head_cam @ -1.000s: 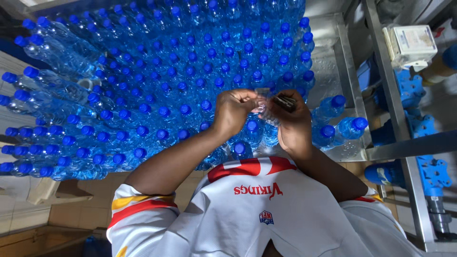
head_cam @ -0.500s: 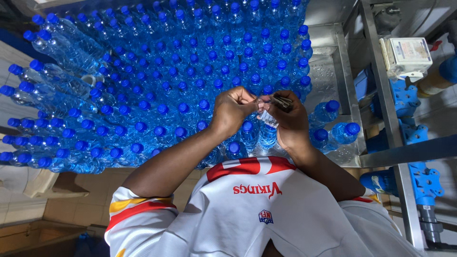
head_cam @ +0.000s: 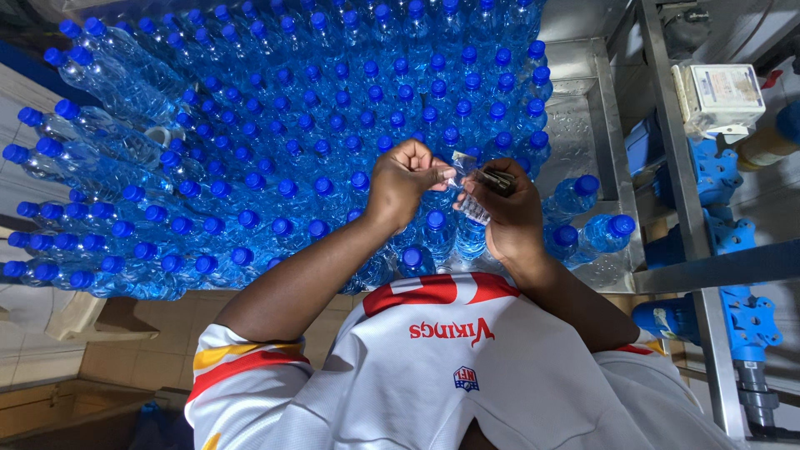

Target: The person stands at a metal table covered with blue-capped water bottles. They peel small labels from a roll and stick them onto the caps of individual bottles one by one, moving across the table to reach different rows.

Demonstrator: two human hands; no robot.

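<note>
Left hand [head_cam: 406, 179]: raised over the bottles, fingers bent and pinched together on the upper edge of a small clear plastic strip [head_cam: 465, 162]. Closed on it.

Right hand [head_cam: 510, 215]: just beside the left, near enough that the fingertips almost meet. Fingers curled shut around a small dark tool [head_cam: 498, 179] and the lower part of the same clear strip, which runs down along the palm side. What kind of tool it is cannot be told; only a dark, narrow end shows above the fingers.

Clear plastic strip: held between both hands in the air, above the near right part of the bottle field, not touching any bottle as far as can be seen.

Bottles [head_cam: 275, 125]: a dense mass of clear plastic water bottles with blue caps, standing upright in close rows and filling the metal tabletop [head_cam: 575, 133] from the left edge to near its right end. Several bottles at the far left [head_cam: 100, 158] lie tilted on their sides.

Loose bottles [head_cam: 596, 229]: a few stand apart from the mass, at the right of the hands, on the bare metal.

Metal frame [head_cam: 667, 150]: upright bars at the right of the tabletop.

Blue machine parts [head_cam: 725, 179]: behind the frame, with a small pale box [head_cam: 721, 96] above them.

Shirt [head_cam: 433, 375]: white with red and yellow trim, worn by the person, lower middle.
</note>
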